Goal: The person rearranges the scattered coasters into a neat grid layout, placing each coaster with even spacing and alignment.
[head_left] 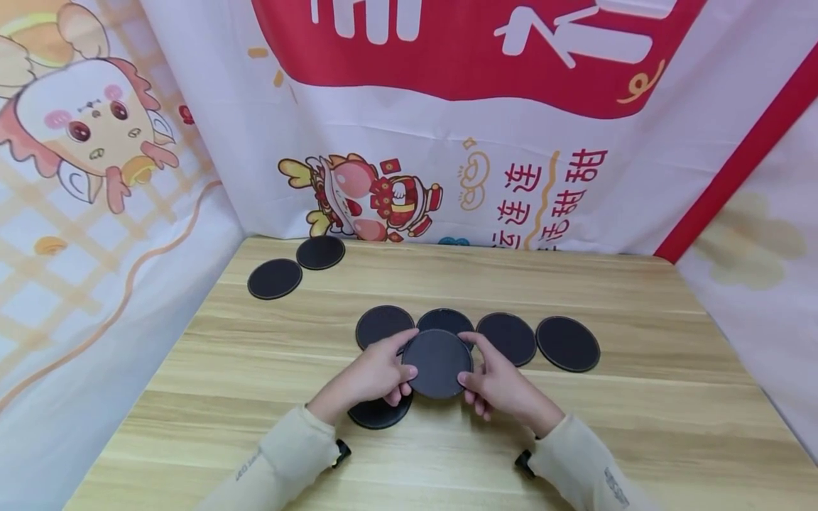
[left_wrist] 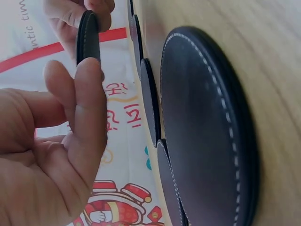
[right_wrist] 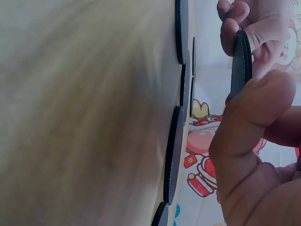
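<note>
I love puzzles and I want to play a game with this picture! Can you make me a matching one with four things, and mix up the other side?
Things:
1. Lifted disc
2. Leftmost disc
3. Left sleeve
4. Table

Places, colours and looks:
A. Looks like wood, with streaky lines
B. Near the table's far left corner
C. Held between the left hand and the right hand
D. Pale beige

Right pairs: 1-C, 2-B, 3-D, 4-A
</note>
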A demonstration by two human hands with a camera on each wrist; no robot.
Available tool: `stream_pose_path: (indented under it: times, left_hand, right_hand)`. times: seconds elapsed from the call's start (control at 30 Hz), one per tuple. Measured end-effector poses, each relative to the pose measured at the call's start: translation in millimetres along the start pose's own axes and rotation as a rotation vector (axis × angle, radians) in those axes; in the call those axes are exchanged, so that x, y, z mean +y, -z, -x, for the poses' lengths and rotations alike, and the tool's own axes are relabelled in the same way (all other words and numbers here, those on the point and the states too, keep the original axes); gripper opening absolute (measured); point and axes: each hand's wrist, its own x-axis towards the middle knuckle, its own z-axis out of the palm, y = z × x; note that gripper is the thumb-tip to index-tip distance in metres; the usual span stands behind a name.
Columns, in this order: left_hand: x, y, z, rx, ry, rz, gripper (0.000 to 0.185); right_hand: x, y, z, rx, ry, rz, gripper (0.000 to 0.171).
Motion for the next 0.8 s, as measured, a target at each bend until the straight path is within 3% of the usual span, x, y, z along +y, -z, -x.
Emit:
stream_pose_path:
  times: [0.23, 0.43, 0.8]
  left_hand:
    - [3.0, -11.9, 8.6, -0.059, 0.036, -0.216, 0.065]
    - [0.3, -22.3, 12.4, -0.107, 0.071, -0.360, 0.062]
    - [-8.0, -27.3, 6.9, -0.100, 0.104, -0.467, 0.070]
  right_hand:
    - [2, -9, 12, -0.062, -0.073, 0.170, 0.068]
    - [5, -12, 19, -0.085, -0.127, 0.247, 0.068]
    - [9, -11, 14, -0.106, -0.151, 0.310, 0.063]
